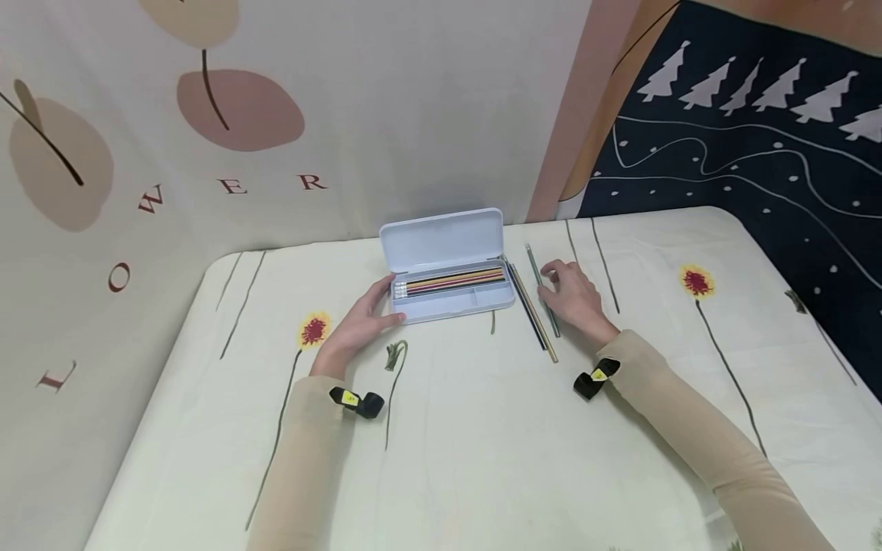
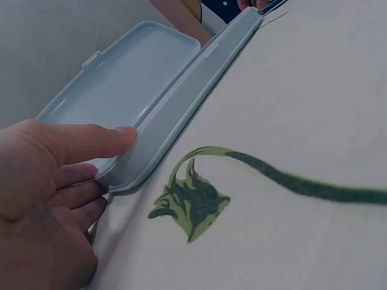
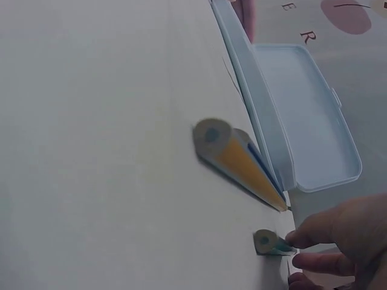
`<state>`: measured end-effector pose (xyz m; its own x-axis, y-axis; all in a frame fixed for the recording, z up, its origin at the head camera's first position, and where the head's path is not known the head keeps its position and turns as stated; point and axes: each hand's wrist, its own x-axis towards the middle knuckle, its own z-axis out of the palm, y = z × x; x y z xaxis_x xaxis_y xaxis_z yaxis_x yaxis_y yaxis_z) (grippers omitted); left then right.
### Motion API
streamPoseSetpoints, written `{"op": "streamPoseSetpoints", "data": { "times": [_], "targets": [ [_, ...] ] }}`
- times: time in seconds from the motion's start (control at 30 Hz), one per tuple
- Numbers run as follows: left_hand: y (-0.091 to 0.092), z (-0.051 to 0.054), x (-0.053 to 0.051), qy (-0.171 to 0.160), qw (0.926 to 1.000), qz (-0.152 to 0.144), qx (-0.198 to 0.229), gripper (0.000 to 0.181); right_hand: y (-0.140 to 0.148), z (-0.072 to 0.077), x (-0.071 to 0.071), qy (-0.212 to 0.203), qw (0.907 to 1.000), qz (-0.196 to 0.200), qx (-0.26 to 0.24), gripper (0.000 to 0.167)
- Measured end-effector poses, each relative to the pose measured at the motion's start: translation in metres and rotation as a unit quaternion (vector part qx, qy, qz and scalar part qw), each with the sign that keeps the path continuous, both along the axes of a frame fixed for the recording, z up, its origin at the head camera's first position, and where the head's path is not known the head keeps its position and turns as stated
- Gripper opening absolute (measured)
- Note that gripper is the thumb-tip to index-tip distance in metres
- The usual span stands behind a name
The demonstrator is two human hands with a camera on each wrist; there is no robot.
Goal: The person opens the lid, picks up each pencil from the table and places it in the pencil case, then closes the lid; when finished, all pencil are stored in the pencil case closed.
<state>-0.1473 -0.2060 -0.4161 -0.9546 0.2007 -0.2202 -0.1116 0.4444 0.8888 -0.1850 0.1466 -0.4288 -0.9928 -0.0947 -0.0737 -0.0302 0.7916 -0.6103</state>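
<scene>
From the left: sloping tabletop [image 1: 172, 428] edge, with a pale hanging [image 1: 386, 115] close behind; then left hand [image 1: 360, 320], clamped on the left end of the open pencil case [image 1: 444, 308], thumb over the front corner, fingers at the end wall; lid [image 1: 442, 239] tipped up along the back edge, near the hanging; row of pencils [image 1: 455, 282] lengthwise in the rear compartment, low divider in the front one; just beside the case's right end, dark blue pencil [image 1: 527, 310] and yellow pencil [image 3: 242, 160], slanting side by side on the tabletop; small gap, then green pencil [image 1: 553, 320], partly under the right hand [image 1: 573, 295]; fingers bent, thumb at the shaft, pinch or mere touch: cannot tell; hands well apart, case and two loose pencils between; wide room for moving in front, between the forearms, and again out toward the right tabletop edge.

In materials, left to right: printed rounded shapes and red letters on the pale hanging; white cloth, faintly wrinkled, with printed stems and flowers [image 1: 315, 330]; smooth pale-blue case, plastic by its look, with rounded corners; slender straight pencils, pale-ended in the case; beige sleeves [image 1: 689, 421]; white trees and wavy lines on a dark hanging [image 1: 744, 164].
</scene>
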Motion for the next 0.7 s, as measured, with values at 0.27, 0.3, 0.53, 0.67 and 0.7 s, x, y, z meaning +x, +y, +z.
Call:
{"op": "streamPoseSetpoints", "data": {
  "times": [0.27,0.3,0.53,0.67,0.7],
  "targets": [
    [-0.006,-0.018,-0.006,0.004,1.0,0.007,0.0,0.081,0.001,0.0,0.0,0.007,0.9998,-0.006,-0.019,0.032],
    [-0.006,-0.018,-0.006,0.005,1.0,0.007,0.002,0.081,0.002,0.0,-0.001,0.009,0.9996,-0.006,-0.025,0.031],
    [-0.005,-0.017,-0.006,0.006,1.0,0.004,0.005,0.083,0.013,0.003,-0.003,0.03,0.9973,-0.027,-0.061,0.02],
    [-0.004,-0.016,-0.005,0.003,1.0,0.006,0.001,0.085,0.021,0.003,-0.006,0.039,0.996,-0.029,-0.075,0.02],
    [-0.003,-0.016,-0.005,0.003,1.0,0.006,-0.001,0.086,0.023,0.004,-0.006,0.039,0.9958,-0.029,-0.078,0.02]
  ]
}}
